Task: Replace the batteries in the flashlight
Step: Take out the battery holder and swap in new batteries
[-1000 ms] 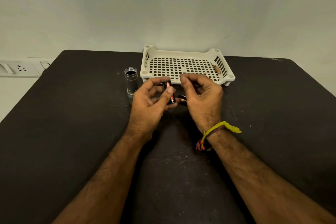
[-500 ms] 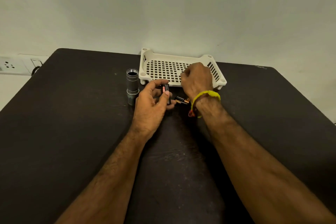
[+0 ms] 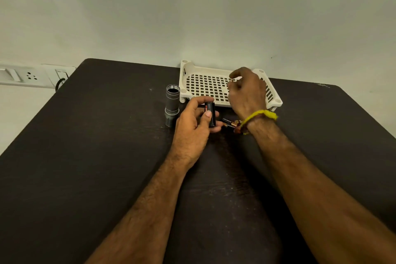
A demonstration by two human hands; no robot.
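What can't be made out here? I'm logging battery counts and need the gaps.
Head view only:
- Whatever the right hand pinches over the white tray: fingers cover it.
- Batteries on the table: the right wrist overlaps their ends, so the count is unsure.
- Black battery holder in the left hand: contents hidden by its casing and the thumb.
- Flashlight body: interior too dark.

Right hand (image 3: pixel 246 90) now farther over the tray (image 3: pixel 205 70).

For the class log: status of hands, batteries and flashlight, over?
Left hand grips battery holder. Right hand pinching over tray. Flashlight open, upright. Nothing blocking.
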